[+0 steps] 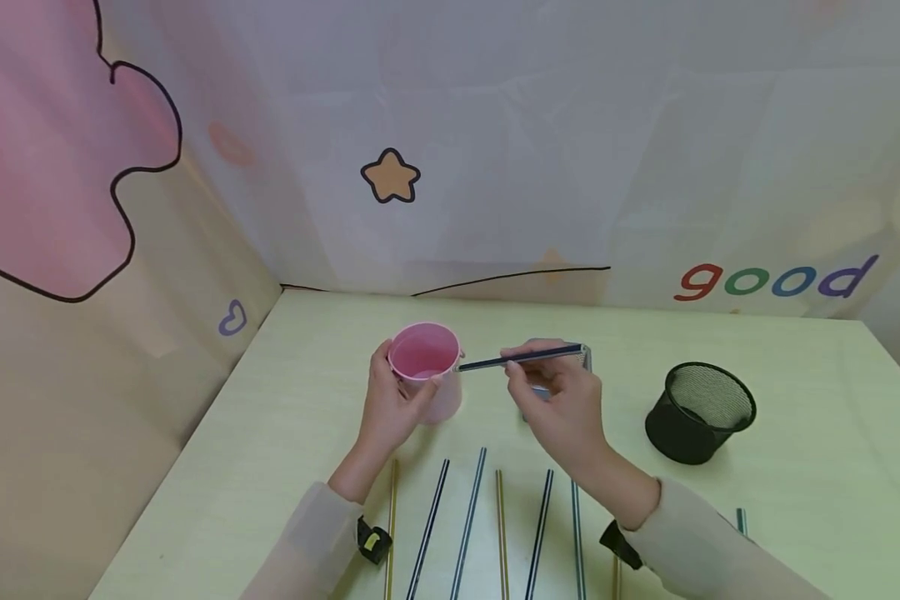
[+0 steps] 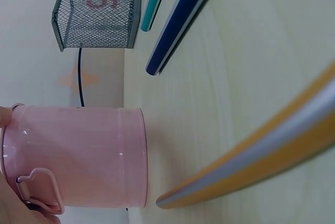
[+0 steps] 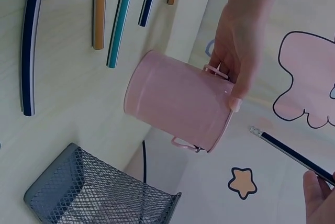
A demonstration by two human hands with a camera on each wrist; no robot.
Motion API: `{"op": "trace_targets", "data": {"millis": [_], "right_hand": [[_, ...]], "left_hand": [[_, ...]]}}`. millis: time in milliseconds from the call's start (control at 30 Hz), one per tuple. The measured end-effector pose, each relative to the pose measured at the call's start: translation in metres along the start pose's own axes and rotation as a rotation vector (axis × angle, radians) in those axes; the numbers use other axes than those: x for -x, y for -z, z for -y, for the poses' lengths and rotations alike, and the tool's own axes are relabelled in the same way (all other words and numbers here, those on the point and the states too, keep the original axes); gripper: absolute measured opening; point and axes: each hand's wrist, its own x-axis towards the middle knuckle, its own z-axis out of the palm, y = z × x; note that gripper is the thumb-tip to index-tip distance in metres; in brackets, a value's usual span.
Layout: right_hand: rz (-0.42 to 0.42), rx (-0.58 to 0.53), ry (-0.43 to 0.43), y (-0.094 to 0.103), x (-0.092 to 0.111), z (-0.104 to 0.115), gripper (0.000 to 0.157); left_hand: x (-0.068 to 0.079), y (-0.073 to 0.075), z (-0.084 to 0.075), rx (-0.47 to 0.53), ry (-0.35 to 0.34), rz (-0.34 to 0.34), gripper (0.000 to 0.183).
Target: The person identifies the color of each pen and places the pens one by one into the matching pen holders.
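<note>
A small pink metal bucket point(image 1: 442, 404) with wire handles on its sides is gripped near the rim by my left hand point(image 1: 390, 408), thumb at the front of it. Its mouth faces up toward the head camera, and only pink shows inside. To its right, my right hand point(image 1: 566, 400) pinches a dark blue striped pencil point(image 1: 487, 362) between thumb and fingers. That pencil lies nearly level, its metal-banded eraser end point(image 3: 256, 131) pointing at the bucket's rim. In the left wrist view, the bucket's base point(image 2: 137, 156) is close to the tabletop.
Several striped pencils lie spread in front of me, among them a gold one point(image 1: 502, 533), a dark blue one point(image 1: 428, 529) and a teal one point(image 1: 468, 521). A square mesh pen holder point(image 3: 104, 187) stands behind my right hand. Farther right is a round black mesh holder point(image 1: 678, 433).
</note>
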Motion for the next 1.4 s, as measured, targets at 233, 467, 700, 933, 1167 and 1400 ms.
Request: {"op": "trace_targets", "data": {"millis": [233,467,700,933,1167,1400], "right_hand": [[0.0,0.058,0.033,-0.01,-0.007,-0.005,0.017],[0.056,0.142,0.077,-0.023,-0.018,-0.008,0.019],[0.1,0.191,0.051,-0.025,-0.018,-0.013,0.017],[0.121,0.224,0.022,-0.022,-0.014,-0.02,0.017],[0.153,0.264,-0.011,-0.027,-0.012,-0.025,0.014],[0.197,0.281,-0.011,-0.037,-0.011,-0.029,0.013]], "left_hand": [[0.003,0.0,0.0,0.007,0.024,0.006,0.085],[0.004,0.0,0.002,0.015,0.026,0.003,0.086],[0.003,0.0,0.0,0.031,-0.005,-0.01,0.084],[0.004,-0.003,0.0,0.0,0.0,-0.01,0.085],[0.003,-0.003,0.001,-0.007,-0.021,-0.014,0.085],[0.002,-0.001,0.002,-0.028,-0.053,-0.03,0.085]]}}
